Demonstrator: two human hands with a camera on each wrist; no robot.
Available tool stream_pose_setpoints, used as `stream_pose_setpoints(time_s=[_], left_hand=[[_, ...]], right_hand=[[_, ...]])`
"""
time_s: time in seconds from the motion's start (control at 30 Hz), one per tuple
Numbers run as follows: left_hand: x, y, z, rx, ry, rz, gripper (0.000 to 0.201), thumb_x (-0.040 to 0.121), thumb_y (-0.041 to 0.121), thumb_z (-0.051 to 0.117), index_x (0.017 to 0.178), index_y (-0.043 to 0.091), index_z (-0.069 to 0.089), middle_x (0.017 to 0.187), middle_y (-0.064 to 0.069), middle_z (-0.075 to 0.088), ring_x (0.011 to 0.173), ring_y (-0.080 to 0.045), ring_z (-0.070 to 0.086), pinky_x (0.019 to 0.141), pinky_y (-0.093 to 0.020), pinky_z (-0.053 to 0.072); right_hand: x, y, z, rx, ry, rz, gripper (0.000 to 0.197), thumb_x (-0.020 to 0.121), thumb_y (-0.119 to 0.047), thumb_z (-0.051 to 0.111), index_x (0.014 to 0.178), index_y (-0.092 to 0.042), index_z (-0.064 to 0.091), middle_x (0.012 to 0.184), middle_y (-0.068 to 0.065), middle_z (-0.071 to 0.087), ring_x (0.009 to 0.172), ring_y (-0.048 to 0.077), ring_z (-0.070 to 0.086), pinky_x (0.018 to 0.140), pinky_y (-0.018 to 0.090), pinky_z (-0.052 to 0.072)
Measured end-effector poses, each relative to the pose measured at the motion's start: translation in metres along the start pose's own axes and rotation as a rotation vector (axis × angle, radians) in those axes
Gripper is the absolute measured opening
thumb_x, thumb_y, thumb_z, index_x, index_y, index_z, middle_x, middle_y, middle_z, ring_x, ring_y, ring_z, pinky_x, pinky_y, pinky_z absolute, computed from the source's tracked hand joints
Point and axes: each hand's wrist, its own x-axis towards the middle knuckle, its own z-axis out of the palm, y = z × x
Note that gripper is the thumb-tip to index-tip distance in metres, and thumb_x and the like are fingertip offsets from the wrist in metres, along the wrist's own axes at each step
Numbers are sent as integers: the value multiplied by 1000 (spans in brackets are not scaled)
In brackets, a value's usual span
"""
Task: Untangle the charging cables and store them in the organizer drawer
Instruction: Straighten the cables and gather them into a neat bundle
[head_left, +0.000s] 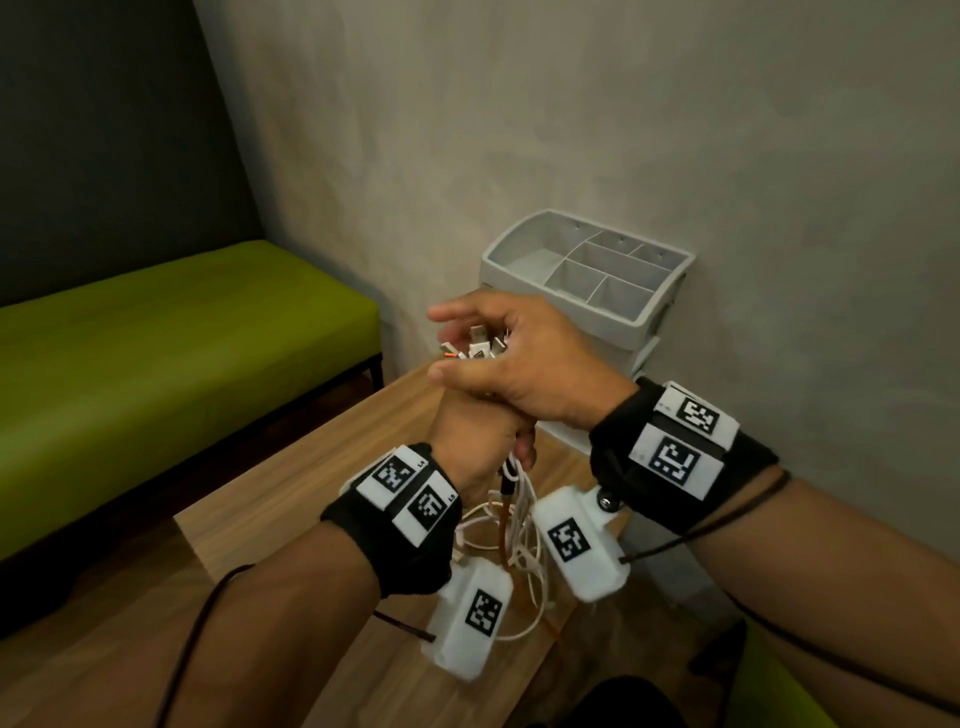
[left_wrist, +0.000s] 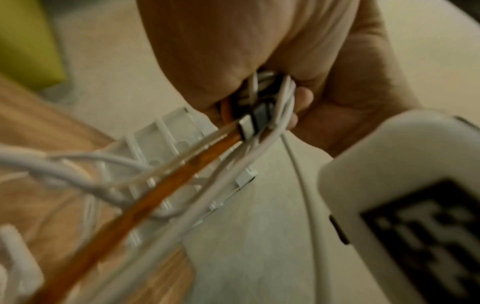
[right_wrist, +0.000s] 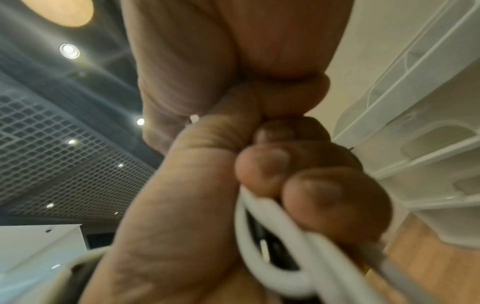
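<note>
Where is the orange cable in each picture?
Head: the orange cable hangs below the left hand, low centre.
Left wrist: it runs from the fist down to the bottom left.
Right wrist: not clearly visible.
Shared landmark: the white organizer, right in the right wrist view.

The table (head_left: 322, 467) is a low one with a light wooden top, and it stands close to the grey wall on the right. On its far right corner stands a white plastic organizer (head_left: 587, 270), with an open tray of several compartments on top. The lower loops of the cables (head_left: 519, 561) seem to reach the top; contact is not clear.
</note>
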Motion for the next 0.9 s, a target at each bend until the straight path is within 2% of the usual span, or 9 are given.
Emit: stream_pose_setpoints(time_s=[0.1, 0.27, 0.4, 0.47, 0.57, 0.67, 0.73, 0.8, 0.9], left_hand=[[0, 6, -3, -22, -77, 36, 23, 72, -20, 51, 64, 3, 51, 37, -10, 43, 31, -24, 43, 40, -27, 40], [0, 6, -3, -54, -151, 11, 31, 75, -14, 65, 54, 9, 59, 40, -8, 48, 30, -18, 42, 42, -28, 39], [2, 4, -6, -46, -153, -64, 26, 80, -10, 61, 59, 5, 56, 42, -7, 50, 31, -17, 43, 44, -27, 38], [3, 1, -9, -65, -134, -78, 26, 80, -11, 57, 59, 5, 54, 42, -7, 46, 31, -17, 41, 43, -26, 38], [7, 1, -16, -214, -69, -91, 15, 84, -4, 61, 72, 2, 55, 45, -7, 46, 33, -17, 42, 40, -24, 39], [13, 4, -29, -410, -13, -85, 22, 78, 15, 74, 93, 0, 66, 80, -20, 68, 67, -27, 67, 62, -37, 56], [16, 4, -32, -495, 2, -130, 45, 75, 18, 73, 110, -7, 64, 106, -27, 67, 90, -34, 69, 72, -41, 57], [16, 5, -30, -549, 30, -173, 64, 73, 21, 75, 125, -10, 54, 114, -30, 62, 99, -36, 67, 75, -41, 56], [14, 6, -26, -529, -14, -185, 70, 71, 30, 79, 126, -5, 56, 124, -28, 61, 113, -34, 63, 93, -48, 52]], right_hand=[[2, -2, 0, 10, 43, -79, 14, 78, -15, 76, 91, -20, 73, 77, -9, 68, 72, 5, 63, 70, 22, 52], [4, -2, -10, 57, -26, -75, 10, 78, 0, 64, 78, -9, 60, 75, 8, 71, 81, 26, 71, 79, 47, 57], [3, -2, -8, 30, -54, -85, 7, 79, -4, 65, 82, -7, 59, 76, 8, 71, 77, 22, 70, 77, 45, 57], [2, -1, -8, 93, -94, -53, 16, 81, -14, 70, 92, -11, 59, 82, 6, 67, 75, 16, 66, 73, 37, 56], [1, 9, -9, 292, -73, 68, 61, 77, -45, 71, 126, -21, 45, 123, 1, 55, 115, 11, 56, 94, 31, 50], [-11, 18, -4, 351, 7, 239, 101, 57, -67, 76, 136, -23, 32, 124, 0, 53, 110, 15, 60, 87, 34, 54], [-21, 25, 5, 302, -34, 340, 96, 53, -59, 75, 132, -18, 38, 113, 1, 58, 97, 13, 64, 78, 31, 56], [-27, 31, 12, 200, -125, 317, 90, 50, -61, 74, 124, -17, 49, 107, 2, 62, 93, 11, 64, 74, 26, 56], [-27, 31, 16, 249, -225, 202, 86, 57, -56, 72, 128, -12, 52, 98, -11, 65, 83, -2, 64, 65, 14, 50]])
